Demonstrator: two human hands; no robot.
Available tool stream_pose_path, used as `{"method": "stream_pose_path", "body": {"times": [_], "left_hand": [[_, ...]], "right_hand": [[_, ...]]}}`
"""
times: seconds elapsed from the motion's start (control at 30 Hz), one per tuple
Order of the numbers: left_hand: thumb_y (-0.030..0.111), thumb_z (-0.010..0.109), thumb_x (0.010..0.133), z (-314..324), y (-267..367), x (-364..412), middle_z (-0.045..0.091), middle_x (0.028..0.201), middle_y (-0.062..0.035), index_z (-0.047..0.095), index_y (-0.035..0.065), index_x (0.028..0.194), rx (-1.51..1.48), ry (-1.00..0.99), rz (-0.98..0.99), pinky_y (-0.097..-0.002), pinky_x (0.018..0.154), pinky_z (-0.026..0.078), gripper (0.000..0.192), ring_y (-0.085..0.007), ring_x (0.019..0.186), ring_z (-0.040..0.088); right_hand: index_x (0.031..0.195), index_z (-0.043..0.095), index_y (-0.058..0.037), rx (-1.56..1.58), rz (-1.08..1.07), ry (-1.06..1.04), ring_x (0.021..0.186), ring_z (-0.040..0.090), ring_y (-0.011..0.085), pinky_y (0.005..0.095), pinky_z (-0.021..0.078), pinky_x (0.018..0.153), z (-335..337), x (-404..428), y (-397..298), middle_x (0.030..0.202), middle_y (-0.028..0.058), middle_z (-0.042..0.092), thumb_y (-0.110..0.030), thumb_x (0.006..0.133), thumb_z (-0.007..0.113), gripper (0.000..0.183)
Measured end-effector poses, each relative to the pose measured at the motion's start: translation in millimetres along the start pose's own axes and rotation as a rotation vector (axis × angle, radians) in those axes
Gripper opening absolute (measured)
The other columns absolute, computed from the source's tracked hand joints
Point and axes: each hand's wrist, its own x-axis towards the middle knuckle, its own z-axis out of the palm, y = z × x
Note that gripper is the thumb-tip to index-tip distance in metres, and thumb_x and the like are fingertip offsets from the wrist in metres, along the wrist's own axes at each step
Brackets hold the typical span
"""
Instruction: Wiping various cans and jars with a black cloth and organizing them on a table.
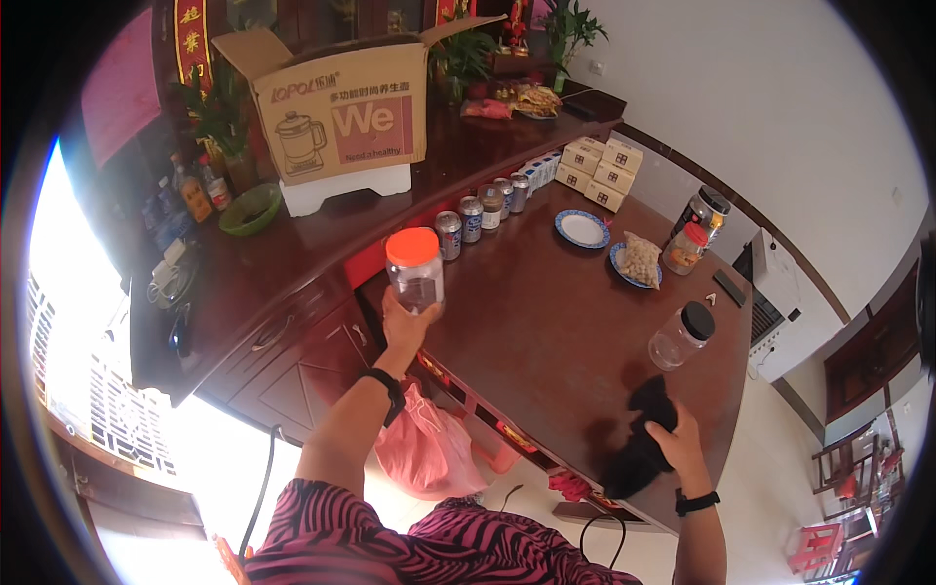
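Note:
My left hand [407, 319] grips the lower part of a clear plastic jar [417, 284] with an orange screw lid [413, 246]. The jar is upright at the left end of the dark wooden table [526, 329]; whether its base touches the tabletop is hidden by my fingers. In my right hand [678, 437] is a black cloth [635, 468], bunched near the table's front right corner, with part of it poking up past my thumb. Just beyond the cloth a clear jar with a black lid [680, 338] stands tilted-looking in the wide view.
Several cans [449, 235] line the back edge beside small stacked boxes [601, 172]. A blue-rimmed plate [583, 229] and a bag of pale round pieces [641, 261] lie farther right. An open carton [344, 117] stands on the cabinet. Below the table hangs a pink plastic bag [424, 446].

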Motion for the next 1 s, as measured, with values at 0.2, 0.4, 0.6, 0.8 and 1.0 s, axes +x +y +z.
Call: {"method": "stream_pose_path", "body": {"times": [0.2,0.4,0.6,0.8,1.0], "left_hand": [[0.034,0.089,0.064,10.5,-42.8,33.1,0.046,0.141,-0.0224,0.033,0.0006,0.144,0.082,0.074,-0.025,-0.0450,0.107,0.040,0.104,-0.0385,0.128,0.048],[0.033,0.089,0.066,23.8,-45.3,50.2,0.045,0.142,-0.0233,0.030,-0.0004,0.145,0.004,-0.037,0.069,-0.0468,0.107,0.041,0.104,-0.0391,0.127,0.049],[0.033,0.087,0.073,20.4,-58.8,10.0,0.029,0.153,-0.0275,0.019,-0.0087,0.150,0.169,0.062,0.054,-0.0438,0.119,0.025,0.111,-0.0385,0.142,0.031],[0.015,0.081,0.080,74.3,110.2,-115.0,0.020,0.160,-0.0237,0.014,-0.0044,0.154,-0.246,-0.585,0.363,-0.0403,0.122,0.018,0.101,-0.0316,0.148,0.023],[0.030,0.088,0.071,232.9,233.4,-157.5,0.025,0.157,-0.0277,0.010,-0.0028,0.155,-0.304,-0.991,0.484,-0.0426,0.118,0.027,0.119,-0.0379,0.146,0.027]], "right_hand": [[0.117,0.062,-0.0019,-0.246,0.183,0.144,0.096,0.067,0.0396,0.0419,0.0518,0.088,-28.6,-39.1,92.1,0.100,0.0227,0.069,-0.016,0.072,0.075,0.049],[0.118,0.061,-0.0014,-0.285,0.293,0.277,0.103,0.063,0.0439,0.0479,0.0504,0.090,-34.0,-83.6,133.5,0.106,0.0258,0.067,-0.017,0.073,0.073,0.049],[0.125,0.058,-0.0050,-0.363,0.368,0.319,0.105,0.062,0.0444,0.0495,0.0506,0.089,-32.0,-81.6,157.2,0.109,0.0242,0.066,-0.020,0.078,0.071,0.052],[0.130,0.054,-0.0085,-0.515,0.574,0.216,0.107,0.062,0.0417,0.0497,0.0521,0.089,-40.9,-73.1,123.4,0.120,0.0199,0.059,-0.025,0.082,0.071,0.053],[0.129,0.053,-0.0079,-0.566,0.603,0.118,0.104,0.062,0.0435,0.0516,0.0533,0.087,-37.4,-61.8,135.8,0.121,0.0211,0.055,-0.029,0.084,0.068,0.051]]}}
